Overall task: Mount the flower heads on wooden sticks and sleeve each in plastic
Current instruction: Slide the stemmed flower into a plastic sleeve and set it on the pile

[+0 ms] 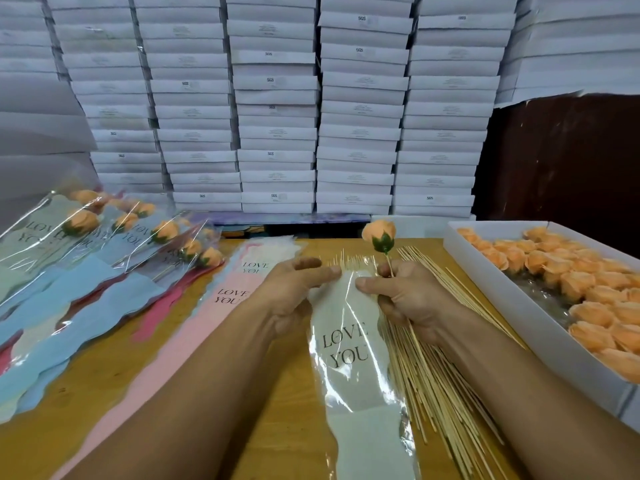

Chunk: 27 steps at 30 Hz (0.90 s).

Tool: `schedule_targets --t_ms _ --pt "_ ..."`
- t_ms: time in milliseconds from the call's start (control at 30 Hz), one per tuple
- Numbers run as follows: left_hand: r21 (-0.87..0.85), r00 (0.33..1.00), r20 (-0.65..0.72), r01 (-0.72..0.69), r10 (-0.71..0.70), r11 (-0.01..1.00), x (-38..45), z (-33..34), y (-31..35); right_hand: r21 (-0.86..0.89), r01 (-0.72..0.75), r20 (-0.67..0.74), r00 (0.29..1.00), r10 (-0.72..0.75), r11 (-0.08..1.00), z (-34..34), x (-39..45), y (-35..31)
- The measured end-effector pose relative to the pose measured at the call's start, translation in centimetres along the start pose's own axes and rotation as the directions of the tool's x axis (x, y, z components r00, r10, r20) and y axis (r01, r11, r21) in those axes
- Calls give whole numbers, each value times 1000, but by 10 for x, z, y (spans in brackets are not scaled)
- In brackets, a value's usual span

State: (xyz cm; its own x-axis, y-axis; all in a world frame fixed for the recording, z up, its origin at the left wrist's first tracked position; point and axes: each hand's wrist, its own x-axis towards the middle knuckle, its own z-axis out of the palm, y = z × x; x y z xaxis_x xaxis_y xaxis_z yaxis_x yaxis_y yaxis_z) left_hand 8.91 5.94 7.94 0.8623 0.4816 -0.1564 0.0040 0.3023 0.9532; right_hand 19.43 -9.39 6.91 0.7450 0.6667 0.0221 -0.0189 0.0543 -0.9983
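My right hand (405, 292) grips a wooden stick with an orange rose head (378, 233) mounted on its top, held upright. Thumb and fingers of that hand also pinch the top edge of a clear plastic sleeve (353, 362) printed "LOVE YOU", which lies flat on the table. My left hand (298, 289) pinches the same sleeve's top edge from the left. A loose pile of wooden sticks (433, 375) lies under and right of the sleeve. A white tray (485, 271) at the right holds several orange flower heads (571, 282).
Sleeved roses (104, 237) lie fanned in a heap at the left. A stack of pink and white empty sleeves (235, 282) lies beside my left hand. White boxes (277, 116) are stacked high behind the wooden table (104, 403).
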Motion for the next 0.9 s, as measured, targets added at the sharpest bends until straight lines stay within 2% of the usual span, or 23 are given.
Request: schedule_targets --t_ms 133,300,467,700,833,900 --pt "-69 991 47 -120 124 990 2 -7 -12 24 -6 -26 1000 7 1000 0 4 3" --pt "-5 970 32 -241 241 971 -1 -13 -16 22 -42 -25 999 42 999 0 4 6" --pt "236 947 75 -321 312 917 -6 -18 -12 44 -67 -34 997 68 997 0 5 7" --pt "367 915 110 -401 389 839 -11 -14 -14 89 -107 -46 993 111 990 0 5 6" --pt "538 849 135 -495 510 682 -8 -14 -16 96 -131 -52 989 136 987 3 4 7" --pt "571 832 111 -502 544 650 -6 -15 -16 94 -145 -49 988 150 985 3 4 8"
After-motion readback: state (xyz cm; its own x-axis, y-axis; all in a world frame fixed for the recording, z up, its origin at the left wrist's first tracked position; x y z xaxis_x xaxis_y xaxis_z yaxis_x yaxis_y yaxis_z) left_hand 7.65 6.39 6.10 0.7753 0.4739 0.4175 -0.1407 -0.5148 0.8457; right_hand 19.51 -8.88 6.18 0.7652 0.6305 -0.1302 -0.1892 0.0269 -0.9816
